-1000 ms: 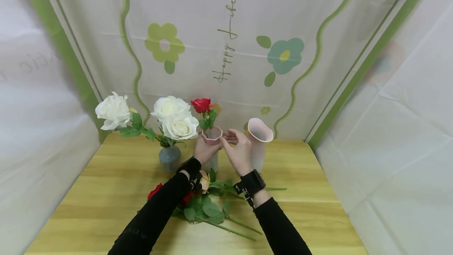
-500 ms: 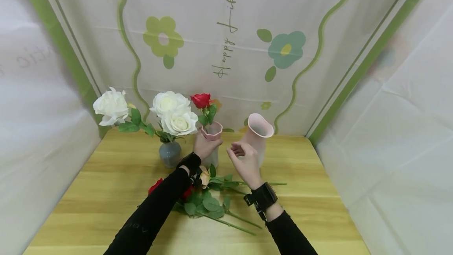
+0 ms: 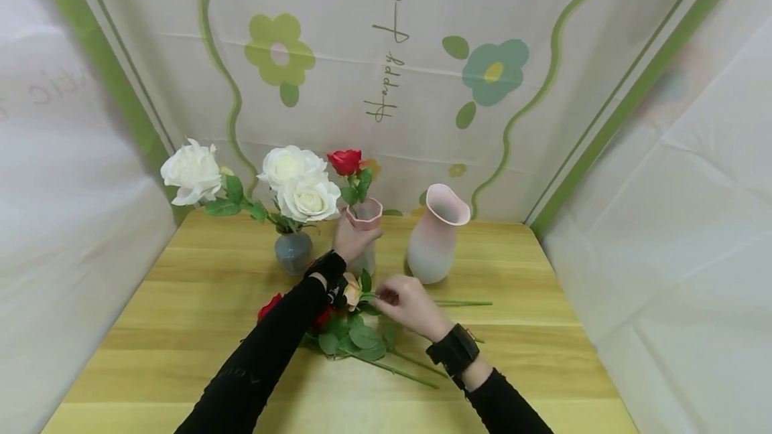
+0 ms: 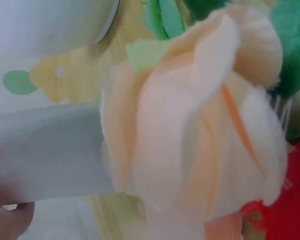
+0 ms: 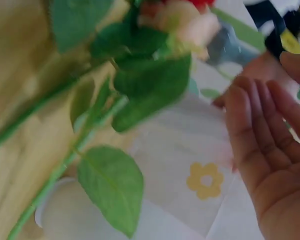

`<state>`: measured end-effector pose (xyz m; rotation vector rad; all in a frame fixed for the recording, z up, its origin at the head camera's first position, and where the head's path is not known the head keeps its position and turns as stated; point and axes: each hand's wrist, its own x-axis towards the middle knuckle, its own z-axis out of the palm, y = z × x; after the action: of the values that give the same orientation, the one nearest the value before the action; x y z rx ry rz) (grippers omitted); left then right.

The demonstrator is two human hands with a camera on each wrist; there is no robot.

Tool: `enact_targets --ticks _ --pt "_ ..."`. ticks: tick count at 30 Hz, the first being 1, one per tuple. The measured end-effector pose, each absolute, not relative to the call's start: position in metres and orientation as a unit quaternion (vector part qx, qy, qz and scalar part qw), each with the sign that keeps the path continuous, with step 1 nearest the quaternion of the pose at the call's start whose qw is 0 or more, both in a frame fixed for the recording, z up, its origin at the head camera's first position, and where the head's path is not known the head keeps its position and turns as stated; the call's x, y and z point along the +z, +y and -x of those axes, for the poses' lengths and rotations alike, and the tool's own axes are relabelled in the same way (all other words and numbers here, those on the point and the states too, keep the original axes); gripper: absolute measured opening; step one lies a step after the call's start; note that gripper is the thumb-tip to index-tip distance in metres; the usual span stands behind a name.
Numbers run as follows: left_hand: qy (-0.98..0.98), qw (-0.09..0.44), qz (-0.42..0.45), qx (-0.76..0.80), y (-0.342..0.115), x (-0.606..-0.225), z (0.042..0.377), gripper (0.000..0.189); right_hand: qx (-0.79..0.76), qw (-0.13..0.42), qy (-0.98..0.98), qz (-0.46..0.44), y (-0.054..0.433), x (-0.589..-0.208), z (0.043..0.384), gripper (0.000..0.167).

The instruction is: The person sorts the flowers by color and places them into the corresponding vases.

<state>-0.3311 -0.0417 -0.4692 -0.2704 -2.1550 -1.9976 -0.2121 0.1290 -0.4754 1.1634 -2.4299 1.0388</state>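
Observation:
My left hand grips the upper part of a slim pink-and-white vase, in which a red rose stands. Low over the flower stems on the table, my right hand has its fingers loosely bent. In the right wrist view, the right palm holds nothing, and green leaves lie apart from it. A peach rose lies beside the left wrist and fills much of the left wrist view. Red roses are partly hidden under the left forearm.
A wider pink-and-white vase stands right of the slim one. At left, a small blue-grey vase bears white roses. Several green stems stretch rightward over the wooden table. A printed curtain hangs behind.
My right hand has drawn away from the slim vase's rim and come down toward the lying stems and the peach rose. The left hand keeps its grip on the slim vase.

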Motion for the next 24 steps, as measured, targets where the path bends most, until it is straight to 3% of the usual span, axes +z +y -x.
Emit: enact_targets --ticks 11,17,24 --pt "-0.72 0.087 0.092 -0.682 -0.041 -0.468 0.329 0.083 0.189 0.013 -0.86 -0.474 0.106 -0.49 0.174 0.019" --pt "-0.722 0.085 0.083 -0.681 -0.043 -0.467 0.33 0.086 0.065 0.037 -0.882 -0.465 0.08 -0.504 0.166 0.025" --pt "-0.713 0.081 0.089 -0.69 -0.041 -0.466 0.327 0.084 -0.028 0.075 -0.898 -0.432 0.059 -0.516 0.161 0.016"
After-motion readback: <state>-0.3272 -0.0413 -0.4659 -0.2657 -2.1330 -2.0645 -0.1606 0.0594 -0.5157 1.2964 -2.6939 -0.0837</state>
